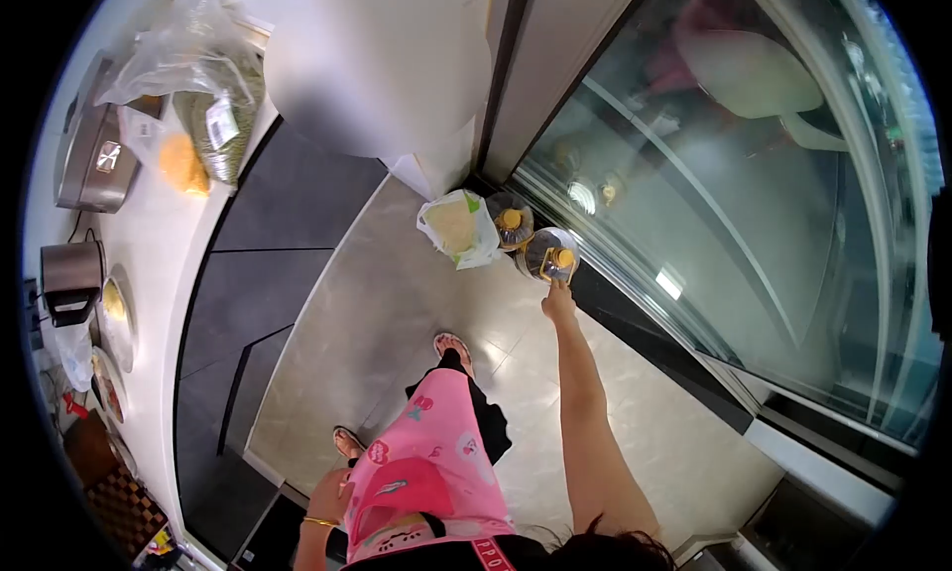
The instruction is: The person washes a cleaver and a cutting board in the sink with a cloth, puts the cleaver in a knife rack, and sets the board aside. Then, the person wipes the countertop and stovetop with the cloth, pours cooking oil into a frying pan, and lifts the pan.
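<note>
My right hand (558, 301) reaches down to the floor, its fingers closed at the yellow handle of a large clear plastic oil jug (540, 258) with a yellow cap. A second jug (513, 224) with a yellow cap stands right behind it. Beside them sits a white plastic bag (458, 226) with pale contents. At my left side, my left hand (333, 494) is by the pink apron (426, 452), a gold bangle on its wrist. Most of its fingers are hidden or hard to make out.
A glass sliding door (694, 224) runs along the right. On the left, a white counter (164, 263) over dark cabinets (263, 293) holds a cooker (99, 164), a kettle (71, 278), plates (116, 318) and bags of grain (218, 134). A white panel (382, 75) juts out above the floor.
</note>
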`<act>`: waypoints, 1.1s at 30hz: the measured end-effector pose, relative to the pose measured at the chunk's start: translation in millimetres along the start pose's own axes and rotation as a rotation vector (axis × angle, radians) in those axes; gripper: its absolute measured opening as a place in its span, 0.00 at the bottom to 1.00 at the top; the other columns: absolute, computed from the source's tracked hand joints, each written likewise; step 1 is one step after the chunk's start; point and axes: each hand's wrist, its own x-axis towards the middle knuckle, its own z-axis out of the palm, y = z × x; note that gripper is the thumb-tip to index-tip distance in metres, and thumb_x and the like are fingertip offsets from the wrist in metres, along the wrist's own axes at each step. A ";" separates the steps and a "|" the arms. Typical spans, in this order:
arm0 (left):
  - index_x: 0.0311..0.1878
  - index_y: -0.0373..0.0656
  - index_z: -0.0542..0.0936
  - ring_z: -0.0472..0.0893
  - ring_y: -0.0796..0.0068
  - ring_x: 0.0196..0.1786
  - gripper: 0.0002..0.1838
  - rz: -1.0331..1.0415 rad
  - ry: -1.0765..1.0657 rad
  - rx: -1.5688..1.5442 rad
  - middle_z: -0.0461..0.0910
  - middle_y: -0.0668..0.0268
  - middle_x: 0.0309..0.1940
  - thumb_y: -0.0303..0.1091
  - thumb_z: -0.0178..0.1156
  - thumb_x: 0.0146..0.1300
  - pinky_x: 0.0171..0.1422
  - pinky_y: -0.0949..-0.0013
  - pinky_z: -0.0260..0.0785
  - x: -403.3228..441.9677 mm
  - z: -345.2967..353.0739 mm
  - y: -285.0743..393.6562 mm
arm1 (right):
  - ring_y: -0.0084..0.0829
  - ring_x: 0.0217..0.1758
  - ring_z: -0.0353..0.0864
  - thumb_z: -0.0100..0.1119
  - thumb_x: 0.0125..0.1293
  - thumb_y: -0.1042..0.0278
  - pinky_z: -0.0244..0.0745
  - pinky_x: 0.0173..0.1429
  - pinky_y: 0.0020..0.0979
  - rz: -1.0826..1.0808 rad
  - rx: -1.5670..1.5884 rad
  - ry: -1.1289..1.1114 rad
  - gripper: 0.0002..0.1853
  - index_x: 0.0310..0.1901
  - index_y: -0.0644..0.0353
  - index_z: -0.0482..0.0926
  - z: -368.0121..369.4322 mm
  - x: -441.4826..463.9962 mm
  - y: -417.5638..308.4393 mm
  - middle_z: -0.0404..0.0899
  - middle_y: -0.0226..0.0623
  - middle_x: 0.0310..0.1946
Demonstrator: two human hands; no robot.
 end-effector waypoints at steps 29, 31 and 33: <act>0.48 0.41 0.73 0.76 0.58 0.45 0.13 0.338 0.784 -0.282 0.74 0.57 0.40 0.29 0.51 0.59 0.46 0.61 0.70 -85.9 20.8 49.5 | 0.39 0.16 0.73 0.58 0.56 0.57 0.65 0.22 0.38 -1.747 -0.470 -0.482 0.18 0.13 0.56 0.72 -239.4 -383.2 -226.1 0.71 0.37 0.11; 0.48 0.40 0.72 0.75 0.58 0.44 0.14 0.468 0.938 -0.250 0.74 0.58 0.42 0.29 0.52 0.58 0.47 0.61 0.70 -99.4 -4.8 39.6 | 0.38 0.15 0.71 0.59 0.55 0.61 0.63 0.22 0.37 -1.872 -0.508 -0.437 0.17 0.12 0.55 0.70 -248.2 -424.1 -278.0 0.70 0.35 0.11; 0.48 0.38 0.73 0.75 0.58 0.43 0.15 0.558 1.065 -0.204 0.73 0.58 0.42 0.27 0.54 0.56 0.47 0.61 0.70 -130.1 -39.3 24.2 | 0.37 0.13 0.67 0.60 0.53 0.67 0.59 0.21 0.37 -1.997 -0.478 -0.332 0.18 0.11 0.55 0.66 -249.8 -468.8 -327.0 0.66 0.35 0.10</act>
